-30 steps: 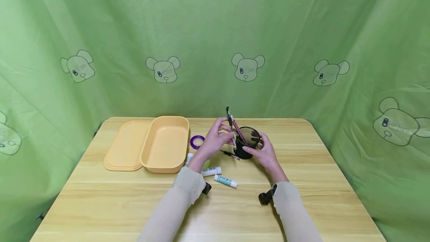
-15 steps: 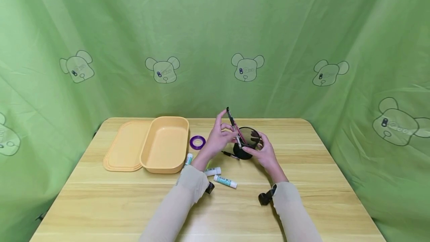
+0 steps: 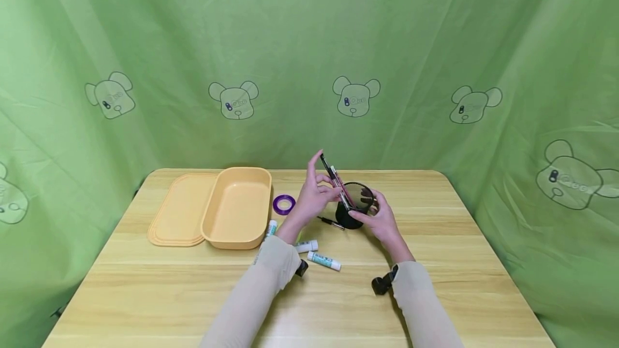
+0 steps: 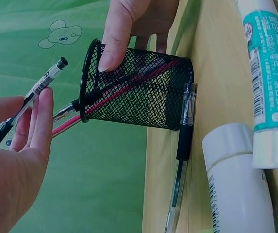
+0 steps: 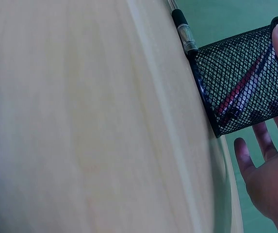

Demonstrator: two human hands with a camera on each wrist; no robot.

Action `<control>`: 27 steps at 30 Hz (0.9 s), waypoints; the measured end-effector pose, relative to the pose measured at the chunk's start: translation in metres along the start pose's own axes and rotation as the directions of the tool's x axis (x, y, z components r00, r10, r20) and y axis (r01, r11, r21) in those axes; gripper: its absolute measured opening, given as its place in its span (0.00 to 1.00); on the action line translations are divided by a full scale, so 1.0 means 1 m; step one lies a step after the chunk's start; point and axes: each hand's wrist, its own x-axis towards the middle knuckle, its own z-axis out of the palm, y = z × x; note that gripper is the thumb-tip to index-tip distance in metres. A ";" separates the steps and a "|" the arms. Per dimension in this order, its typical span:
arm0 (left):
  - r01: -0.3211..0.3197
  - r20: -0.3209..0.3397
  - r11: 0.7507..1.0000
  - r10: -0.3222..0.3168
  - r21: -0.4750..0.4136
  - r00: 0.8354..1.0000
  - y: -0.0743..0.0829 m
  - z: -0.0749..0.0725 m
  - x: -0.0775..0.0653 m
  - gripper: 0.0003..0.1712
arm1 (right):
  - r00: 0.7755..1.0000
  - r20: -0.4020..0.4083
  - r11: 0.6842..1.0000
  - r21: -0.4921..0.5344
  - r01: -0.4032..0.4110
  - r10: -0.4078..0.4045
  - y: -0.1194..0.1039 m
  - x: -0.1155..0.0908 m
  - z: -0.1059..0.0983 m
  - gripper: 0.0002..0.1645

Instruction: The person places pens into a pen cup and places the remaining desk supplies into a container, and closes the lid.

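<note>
In the left wrist view, my left hand (image 4: 12,160) pinches a clear-barrelled black pen (image 4: 42,83) between thumb and fingers. The pen is tilted at the mouth of a black mesh pen cup (image 4: 129,104), outside its rim. My right hand (image 3: 384,223) grips the cup by its side, the thumb near the rim and the fingers round the far side. Inside the cup lean another pen and a thin red stick (image 4: 66,126), maybe a pencil; their lower ends show through the mesh. One more black pen (image 3: 331,223) lies on the table against the cup's base.
Several white-and-teal glue sticks (image 3: 324,261) lie near my left forearm, partly hidden by it. Left of the cup is a purple tape roll (image 3: 277,205). A peach plastic box (image 3: 237,243) stands further left, beside its flat lid (image 3: 181,211).
My left hand has tilted the pen's top leftward and shifted its lower end right, toward the cup's rim. The index finger has straightened upward. My right hand and the cup stay put.
</note>
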 end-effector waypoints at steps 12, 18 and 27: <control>-0.058 -0.078 0.998 0.058 0.002 0.995 0.001 0.002 0.005 0.56 | 1.000 0.006 1.000 0.022 0.018 -0.019 0.001 0.001 0.000 0.51; -0.082 -0.099 0.996 0.081 -0.015 0.992 0.007 0.004 0.003 0.52 | 1.000 0.000 1.000 0.010 0.018 -0.018 0.000 0.000 0.000 0.51; -0.166 -0.146 0.985 0.171 0.044 0.975 0.018 0.010 -0.004 0.48 | 1.000 -0.005 1.000 0.002 0.029 -0.029 -0.002 -0.001 0.001 0.51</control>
